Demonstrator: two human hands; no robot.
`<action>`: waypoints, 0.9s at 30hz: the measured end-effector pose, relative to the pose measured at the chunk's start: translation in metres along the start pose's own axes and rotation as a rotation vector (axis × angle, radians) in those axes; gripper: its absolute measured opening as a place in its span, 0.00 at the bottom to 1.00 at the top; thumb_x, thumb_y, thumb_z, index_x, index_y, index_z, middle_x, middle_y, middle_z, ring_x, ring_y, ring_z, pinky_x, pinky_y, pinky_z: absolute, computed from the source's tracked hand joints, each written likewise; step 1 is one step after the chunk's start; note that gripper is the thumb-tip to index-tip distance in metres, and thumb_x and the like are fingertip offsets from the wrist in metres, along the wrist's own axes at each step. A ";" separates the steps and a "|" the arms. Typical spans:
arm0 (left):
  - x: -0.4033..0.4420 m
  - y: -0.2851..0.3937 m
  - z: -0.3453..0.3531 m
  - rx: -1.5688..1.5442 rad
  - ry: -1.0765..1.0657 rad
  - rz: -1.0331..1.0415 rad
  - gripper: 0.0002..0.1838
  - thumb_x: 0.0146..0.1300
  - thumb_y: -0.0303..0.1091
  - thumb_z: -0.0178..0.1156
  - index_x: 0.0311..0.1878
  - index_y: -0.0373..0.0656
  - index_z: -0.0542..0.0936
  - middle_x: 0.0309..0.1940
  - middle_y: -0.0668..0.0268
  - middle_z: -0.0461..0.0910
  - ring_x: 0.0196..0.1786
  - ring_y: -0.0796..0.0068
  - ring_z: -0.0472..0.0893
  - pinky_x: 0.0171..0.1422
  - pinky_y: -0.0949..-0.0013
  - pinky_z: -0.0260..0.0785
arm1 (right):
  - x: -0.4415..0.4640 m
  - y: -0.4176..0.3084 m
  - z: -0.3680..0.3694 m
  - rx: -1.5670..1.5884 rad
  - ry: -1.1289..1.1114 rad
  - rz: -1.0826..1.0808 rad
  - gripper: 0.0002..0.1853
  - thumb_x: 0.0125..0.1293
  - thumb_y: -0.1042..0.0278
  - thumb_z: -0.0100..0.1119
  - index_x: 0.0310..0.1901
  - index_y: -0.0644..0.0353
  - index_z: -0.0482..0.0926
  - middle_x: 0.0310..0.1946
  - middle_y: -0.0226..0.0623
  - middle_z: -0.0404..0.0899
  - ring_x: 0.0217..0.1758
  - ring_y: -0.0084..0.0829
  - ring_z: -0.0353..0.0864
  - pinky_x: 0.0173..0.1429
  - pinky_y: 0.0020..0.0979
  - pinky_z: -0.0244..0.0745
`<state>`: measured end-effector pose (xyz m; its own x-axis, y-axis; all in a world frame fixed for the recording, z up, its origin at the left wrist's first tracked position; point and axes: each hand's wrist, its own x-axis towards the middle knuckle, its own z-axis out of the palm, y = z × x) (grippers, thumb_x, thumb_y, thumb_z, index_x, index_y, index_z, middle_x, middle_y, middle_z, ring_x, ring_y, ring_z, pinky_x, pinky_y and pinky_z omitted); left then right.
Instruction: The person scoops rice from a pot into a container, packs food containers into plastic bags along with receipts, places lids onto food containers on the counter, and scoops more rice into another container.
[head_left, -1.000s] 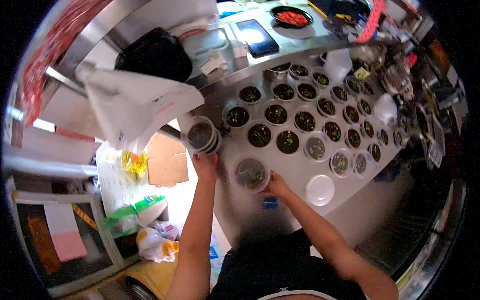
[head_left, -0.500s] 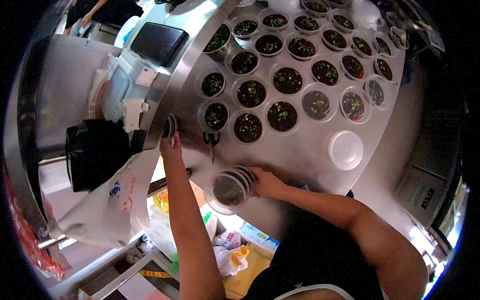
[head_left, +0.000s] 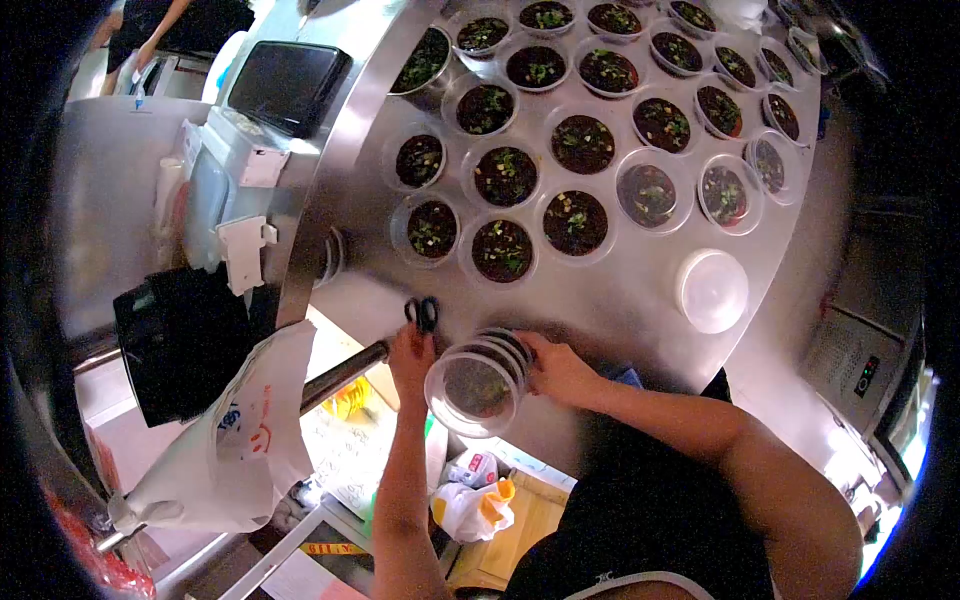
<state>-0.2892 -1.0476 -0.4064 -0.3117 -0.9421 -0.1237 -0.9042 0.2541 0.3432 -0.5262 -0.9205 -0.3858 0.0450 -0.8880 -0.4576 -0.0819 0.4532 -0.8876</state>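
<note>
Jutting above the clenched left grip (head_left: 409, 362) are scissors (head_left: 421, 318); right grip (head_left: 563, 373) clasps stacked tubs (head_left: 475, 387).

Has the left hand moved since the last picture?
Yes. The left hand moved rightward in the picture, away from the steel ledge and to the black scissors.

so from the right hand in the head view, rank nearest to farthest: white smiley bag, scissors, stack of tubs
1. Stack of tubs: held in the right hand.
2. Scissors: to its left, right by the left hand.
3. White smiley bag: farther left, beyond the left hand.
</note>
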 end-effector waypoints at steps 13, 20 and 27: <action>-0.140 0.058 0.038 -0.388 0.057 -0.329 0.17 0.51 0.29 0.67 0.45 0.41 0.76 0.30 0.61 0.81 0.32 0.71 0.80 0.40 0.68 0.74 | 0.110 -0.040 0.079 0.253 0.040 0.145 0.36 0.53 0.65 0.64 0.62 0.62 0.58 0.48 0.57 0.75 0.48 0.52 0.79 0.52 0.43 0.75; -0.129 0.064 0.039 -0.391 0.009 -0.374 0.19 0.53 0.30 0.67 0.46 0.39 0.72 0.27 0.61 0.79 0.29 0.71 0.78 0.37 0.69 0.72 | 0.146 -0.043 0.114 0.215 -0.059 -0.121 0.47 0.55 0.63 0.63 0.69 0.59 0.42 0.56 0.63 0.66 0.56 0.54 0.73 0.62 0.42 0.67; -0.132 0.053 0.052 -0.509 0.096 -0.314 0.18 0.53 0.32 0.65 0.45 0.41 0.72 0.28 0.59 0.78 0.31 0.61 0.78 0.38 0.64 0.71 | 0.025 -0.042 0.013 -0.243 -0.335 -0.443 0.29 0.59 0.66 0.56 0.62 0.61 0.64 0.48 0.55 0.74 0.54 0.53 0.71 0.58 0.45 0.67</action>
<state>-0.3107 -0.8985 -0.4200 -0.0030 -0.9767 -0.2144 -0.6882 -0.1535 0.7091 -0.5089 -0.9605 -0.3604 0.4346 -0.8976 -0.0734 -0.2066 -0.0201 -0.9782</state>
